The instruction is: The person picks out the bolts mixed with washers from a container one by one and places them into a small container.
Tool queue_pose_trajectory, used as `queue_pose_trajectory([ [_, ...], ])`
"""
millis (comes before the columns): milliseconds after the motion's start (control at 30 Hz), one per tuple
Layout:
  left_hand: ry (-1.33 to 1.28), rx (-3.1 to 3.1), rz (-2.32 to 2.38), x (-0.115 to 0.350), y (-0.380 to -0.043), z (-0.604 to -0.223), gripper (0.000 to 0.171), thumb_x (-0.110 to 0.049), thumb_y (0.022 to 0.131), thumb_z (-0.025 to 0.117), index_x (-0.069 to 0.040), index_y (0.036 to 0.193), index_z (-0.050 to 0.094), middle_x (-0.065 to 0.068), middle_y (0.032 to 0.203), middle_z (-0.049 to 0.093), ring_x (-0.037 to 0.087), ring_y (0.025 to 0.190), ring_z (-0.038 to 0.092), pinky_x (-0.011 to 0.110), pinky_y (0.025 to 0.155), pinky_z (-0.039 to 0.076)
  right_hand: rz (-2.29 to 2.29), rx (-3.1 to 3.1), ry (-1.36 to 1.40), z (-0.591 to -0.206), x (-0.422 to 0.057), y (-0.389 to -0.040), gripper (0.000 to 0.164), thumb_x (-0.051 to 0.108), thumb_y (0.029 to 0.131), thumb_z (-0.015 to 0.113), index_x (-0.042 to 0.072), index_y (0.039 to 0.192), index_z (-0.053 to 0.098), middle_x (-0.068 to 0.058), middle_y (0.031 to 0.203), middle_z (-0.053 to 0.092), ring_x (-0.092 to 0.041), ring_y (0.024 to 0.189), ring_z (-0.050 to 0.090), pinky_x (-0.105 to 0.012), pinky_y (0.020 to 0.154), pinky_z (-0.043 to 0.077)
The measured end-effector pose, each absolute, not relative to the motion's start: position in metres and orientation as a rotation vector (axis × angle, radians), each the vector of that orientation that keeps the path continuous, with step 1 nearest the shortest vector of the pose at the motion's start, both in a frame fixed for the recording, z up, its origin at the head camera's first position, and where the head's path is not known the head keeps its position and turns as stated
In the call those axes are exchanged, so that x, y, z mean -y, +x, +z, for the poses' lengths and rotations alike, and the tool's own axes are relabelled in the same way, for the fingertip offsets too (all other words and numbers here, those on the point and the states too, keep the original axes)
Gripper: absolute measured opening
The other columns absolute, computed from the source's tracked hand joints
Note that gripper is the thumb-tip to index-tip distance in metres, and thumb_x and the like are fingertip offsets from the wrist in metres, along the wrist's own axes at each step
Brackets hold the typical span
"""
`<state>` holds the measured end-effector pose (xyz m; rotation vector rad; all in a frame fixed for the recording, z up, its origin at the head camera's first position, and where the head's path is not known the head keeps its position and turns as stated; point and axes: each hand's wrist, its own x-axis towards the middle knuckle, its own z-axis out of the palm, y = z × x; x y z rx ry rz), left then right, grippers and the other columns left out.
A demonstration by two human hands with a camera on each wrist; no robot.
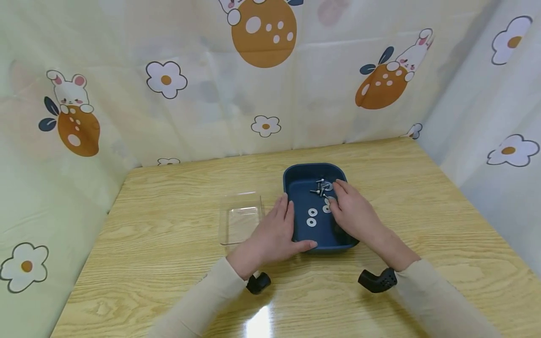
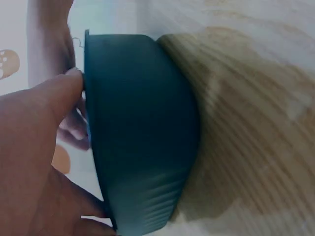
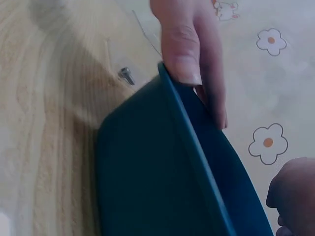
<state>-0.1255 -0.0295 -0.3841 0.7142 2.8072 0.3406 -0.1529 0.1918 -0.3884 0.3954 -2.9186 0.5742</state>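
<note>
Nearest the camera are your two pale sleeves [image 1: 198, 298], cut off at the frame's lower edge, with black wrist pieces [image 1: 377, 281] at the cuffs. Beyond them, right of centre on the wooden table [image 1: 148, 263], stands the dark blue tray [image 1: 302, 234].

Taking directions from the tray's middle, your left hand [image 1: 274, 232] comes in at 8 o'clock and holds that corner, thumb over the near rim, fingers along the side. Your right hand [image 1: 355, 213] reaches in from 3 o'clock, fingertips at the small metal parts; you cannot tell whether it pinches one.

Silver bolts [image 1: 320, 192] lie jumbled at 12 o'clock, too small to count. Two washers [image 1: 311, 226] show whole at 7 o'clock; others, beside your right fingers, are partly covered.

At 9 o'clock is a clear box [image 1: 220, 220], its near right corner hidden by your left hand. The right wrist view shows a stray bolt [image 3: 127, 75]; inside or beside the box is unclear. A patterned curtain [image 1: 203, 131] stands behind.
</note>
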Motion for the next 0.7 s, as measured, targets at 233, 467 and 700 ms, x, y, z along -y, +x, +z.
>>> queue_pose_trajectory([
  [233,0.731,-2.891,0.253,0.022,-0.12,-0.393,0.116,-0.083,0.085,0.04,0.002,0.157,0.011,0.02,0.167,0.002,0.031,0.155,0.01,0.037,0.124,0.024,0.689,2.901,0.399,-0.384,-0.195,-0.165,0.042,0.01,0.101,0.049,-0.015,0.135,0.05,-0.034,0.139,0.05,-0.048,0.128,0.05,-0.06,0.104,0.045],
  [467,0.673,-2.924,0.238,0.018,-0.114,-0.4,0.116,-0.086,0.085,0.033,-0.002,0.159,0.005,0.015,0.168,-0.004,0.027,0.156,0.002,0.039,0.126,0.02,0.805,2.891,0.439,-0.385,-0.198,-0.186,0.034,0.005,0.1,0.047,-0.016,0.124,0.058,-0.031,0.11,0.066,-0.03,0.078,0.063,-0.04,0.069,0.055],
  [700,0.656,-2.925,0.214,0.018,-0.113,-0.402,0.118,-0.09,0.082,0.03,-0.005,0.159,0.001,0.012,0.168,-0.007,0.025,0.156,0.0,0.041,0.126,0.018,0.86,2.96,0.465,-0.38,-0.198,-0.204,0.03,0.001,0.099,0.047,-0.015,0.117,0.063,-0.029,0.104,0.069,-0.019,0.06,0.054,-0.027,0.055,0.041],
])
